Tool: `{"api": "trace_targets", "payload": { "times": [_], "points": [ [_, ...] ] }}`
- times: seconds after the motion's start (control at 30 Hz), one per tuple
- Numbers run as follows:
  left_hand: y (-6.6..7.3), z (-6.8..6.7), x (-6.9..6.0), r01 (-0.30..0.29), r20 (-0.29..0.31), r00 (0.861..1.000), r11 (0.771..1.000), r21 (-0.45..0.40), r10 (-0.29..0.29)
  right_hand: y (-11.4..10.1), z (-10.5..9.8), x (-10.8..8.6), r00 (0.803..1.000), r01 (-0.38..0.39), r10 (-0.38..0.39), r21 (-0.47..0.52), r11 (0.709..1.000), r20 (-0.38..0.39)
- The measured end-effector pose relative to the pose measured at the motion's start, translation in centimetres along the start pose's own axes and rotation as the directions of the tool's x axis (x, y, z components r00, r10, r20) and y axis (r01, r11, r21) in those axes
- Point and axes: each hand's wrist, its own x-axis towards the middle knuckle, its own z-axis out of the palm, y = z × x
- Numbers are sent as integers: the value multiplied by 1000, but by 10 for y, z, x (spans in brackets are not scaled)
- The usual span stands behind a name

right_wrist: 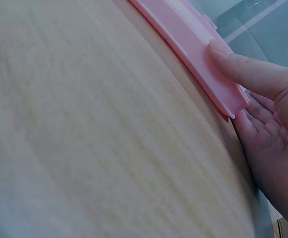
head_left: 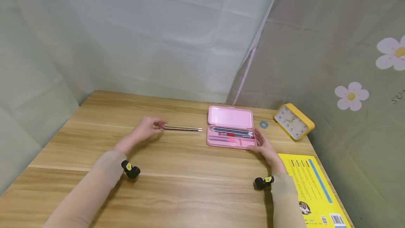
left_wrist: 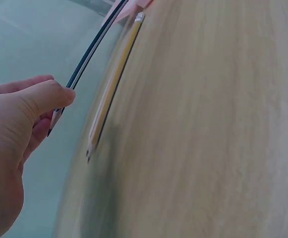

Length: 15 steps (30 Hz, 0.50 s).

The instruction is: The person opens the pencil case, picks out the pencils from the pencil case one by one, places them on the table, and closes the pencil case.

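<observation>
My left hand (head_left: 147,128) pinches a dark striped pencil (left_wrist: 92,51) between thumb and fingers, close to its sharpened tip. Beneath it a yellow pencil (left_wrist: 115,82) with a white eraser end lies on the table; a dark line runs along its edge. A pink pencil case (head_left: 230,117) stands with its lid folded back. Dark pencils (head_left: 229,130), a red pen (head_left: 227,134) and a pinkish-purple pen (head_left: 221,138) lie inside. My right hand (head_left: 265,149) holds the case's right end, thumb on the front wall (right_wrist: 198,52) and fingers around the side.
To the right of the case are a blue ring (head_left: 263,124) and a yellow alarm clock (head_left: 294,121). A yellow book (head_left: 311,185) lies by the right table edge, partly under the right forearm. Curtains (head_left: 177,45) hang behind the wooden table (head_left: 190,185).
</observation>
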Motion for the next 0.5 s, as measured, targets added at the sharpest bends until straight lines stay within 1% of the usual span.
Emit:
{"api": "trace_targets", "payload": {
  "times": [0.17,0.33,0.5],
  "points": [
    [-5,0,-5,35,23,999,999,-23,-35,1,-1,1,1000,11,-11,-2,1000,4],
    [-10,1,-8,44,33,999,998,-35,-43,2,-1,1,1000,-4,4,-11,1000,-8],
    [-14,4,-8,53,45,998,998,-30,-51,2,-1,2,1000,0,0,-4,1000,-4]
  ]
}}
